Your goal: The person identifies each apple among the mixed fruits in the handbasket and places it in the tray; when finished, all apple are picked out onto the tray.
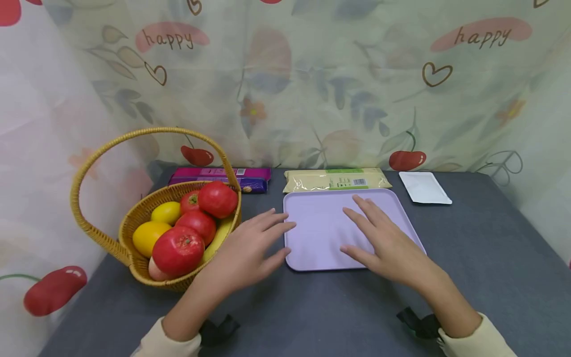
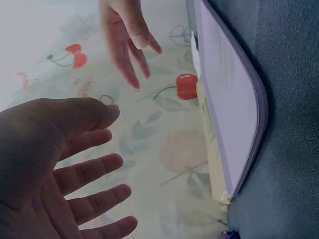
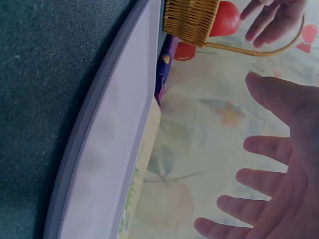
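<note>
My left hand [image 1: 250, 250] hovers between the fruit basket and the tray, its fingers spread and holding nothing. My right hand [image 1: 385, 243] is over the right part of the lilac tray [image 1: 316, 228], fingers apart and nothing in them. In the left wrist view the left hand [image 2: 65, 164] has all its fingers extended, and the right wrist view shows the right hand [image 3: 279, 169] likewise. A wicker basket [image 1: 127, 233] with a tall handle stands left of the left hand. Red pomegranates [image 1: 178, 250], yellow lemon-like fruits [image 1: 150, 238] and a banana [image 1: 220, 238] fill it.
Behind the basket lie a purple snack packet [image 1: 256, 173] and a blue one [image 1: 253, 186]. A cream-coloured packet [image 1: 312, 181] lies along the tray's far edge, with a flat white packet [image 1: 425, 187] to its right. A printed curtain [image 1: 303, 99] hangs behind the grey tabletop [image 1: 330, 317].
</note>
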The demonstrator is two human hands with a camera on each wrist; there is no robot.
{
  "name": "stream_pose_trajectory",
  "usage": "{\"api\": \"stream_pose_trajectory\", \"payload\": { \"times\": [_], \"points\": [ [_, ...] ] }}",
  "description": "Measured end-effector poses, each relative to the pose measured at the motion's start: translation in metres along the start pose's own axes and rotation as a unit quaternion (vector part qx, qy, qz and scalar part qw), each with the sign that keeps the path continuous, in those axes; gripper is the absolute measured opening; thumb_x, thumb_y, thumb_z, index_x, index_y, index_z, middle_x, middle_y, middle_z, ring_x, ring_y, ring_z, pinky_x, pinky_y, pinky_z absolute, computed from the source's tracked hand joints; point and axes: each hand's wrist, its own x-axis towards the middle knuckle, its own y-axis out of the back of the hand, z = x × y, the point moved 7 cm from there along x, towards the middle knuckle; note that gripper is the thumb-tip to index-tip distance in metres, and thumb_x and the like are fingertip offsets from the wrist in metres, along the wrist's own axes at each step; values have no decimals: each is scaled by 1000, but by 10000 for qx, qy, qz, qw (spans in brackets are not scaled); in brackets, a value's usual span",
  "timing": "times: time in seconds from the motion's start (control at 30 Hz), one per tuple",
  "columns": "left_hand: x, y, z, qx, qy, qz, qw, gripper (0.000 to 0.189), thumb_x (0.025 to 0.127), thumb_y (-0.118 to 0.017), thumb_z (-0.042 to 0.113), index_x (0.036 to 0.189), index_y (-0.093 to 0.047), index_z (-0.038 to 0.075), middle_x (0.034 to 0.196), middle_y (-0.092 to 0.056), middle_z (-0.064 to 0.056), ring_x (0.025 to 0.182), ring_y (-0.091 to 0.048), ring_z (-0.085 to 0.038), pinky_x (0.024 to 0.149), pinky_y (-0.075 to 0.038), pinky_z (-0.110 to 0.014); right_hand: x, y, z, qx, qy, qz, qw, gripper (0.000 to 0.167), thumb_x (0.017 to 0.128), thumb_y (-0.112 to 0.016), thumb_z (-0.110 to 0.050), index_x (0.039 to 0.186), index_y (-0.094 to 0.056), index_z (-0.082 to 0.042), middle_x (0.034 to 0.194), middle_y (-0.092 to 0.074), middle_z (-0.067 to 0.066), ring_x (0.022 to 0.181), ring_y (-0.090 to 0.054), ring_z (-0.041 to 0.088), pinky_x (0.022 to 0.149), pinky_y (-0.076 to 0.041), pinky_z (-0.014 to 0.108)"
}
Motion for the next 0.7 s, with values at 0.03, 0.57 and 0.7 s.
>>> {"api": "stream_pose_trajectory", "payload": {
  "times": [0.03,0.57,0.7],
  "points": [
    [-2,2,0,-40,-12,71,10000,52,86,-78,34,134,-65,18,139,-59,-6,133,-50,-29,105,-44,-49,1,1,-1,19,18,55,10000,70,88,-77,-34,146,-50,-6,157,-33,18,142,-33,43,108,-34,62],
    [-42,48,-2,-380,208,1399,9892,46,80,-86,23,123,-71,19,124,-66,1,118,-58,-15,94,-54,-41,9,8,-15,215,221,636,9975,63,84,-80,-27,139,-57,-5,151,-43,15,135,-44,37,104,-41,57],
    [-53,59,-7,-350,155,1888,9813,45,79,-86,17,121,-72,16,122,-67,1,115,-59,-15,92,-55,-41,11,7,-18,316,193,636,9973,62,86,-79,-27,139,-57,-5,151,-43,15,136,-43,37,103,-41,58]
  ]
}}
